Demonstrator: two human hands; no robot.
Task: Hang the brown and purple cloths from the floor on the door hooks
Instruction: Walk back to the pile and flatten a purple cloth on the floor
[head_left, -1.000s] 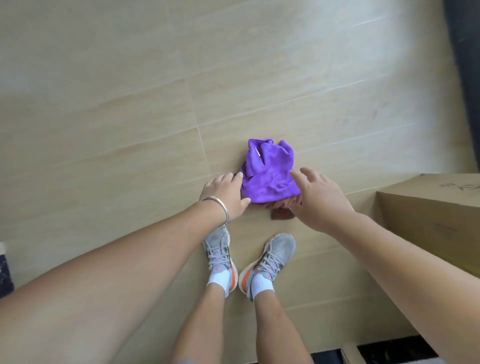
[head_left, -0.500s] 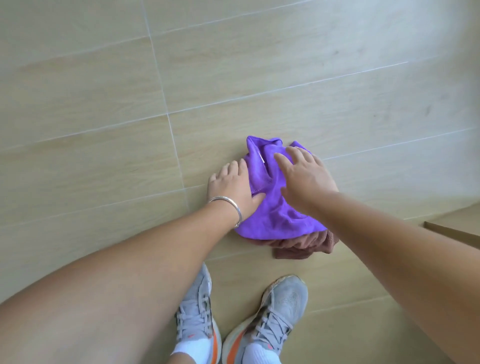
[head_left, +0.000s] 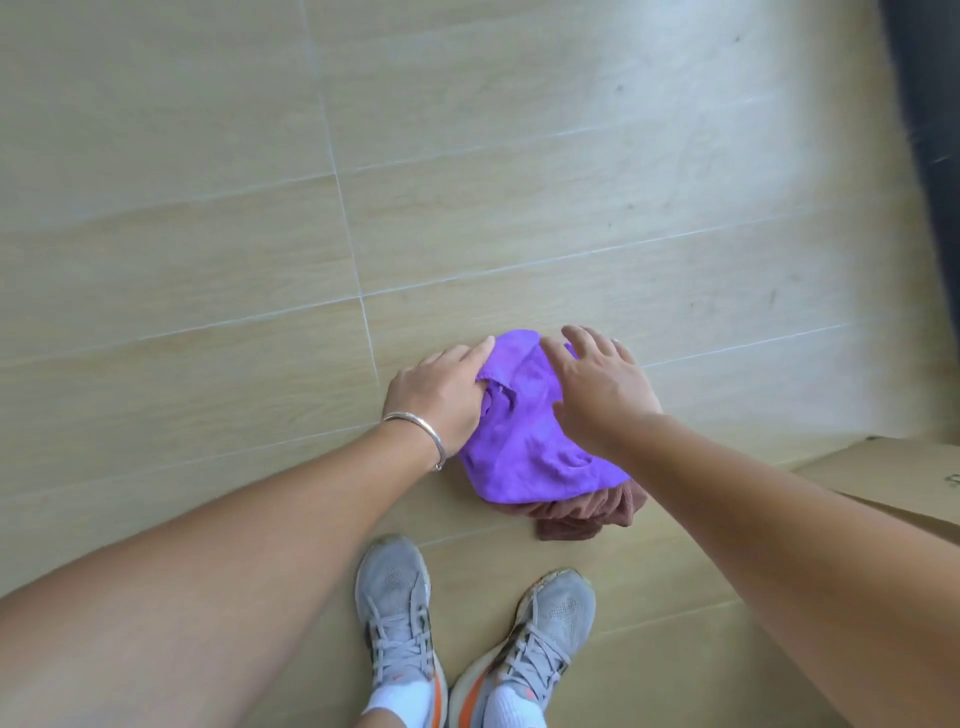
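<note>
already the left hand pinches the crumpled purple microfibre cloth (atop the brown terry cloth); the right hand hovers spread, just over it.

Only one view is given, taken from a wide-angle camera worn on the head. It is pointed steeply down at the tiled floor, nearly straight above the person's own shoes. Both forearms are seen entering from the lower corners. The scene is viewed at arm's reach. Straight tile joints are bent toward the edges by the lens.
</note>
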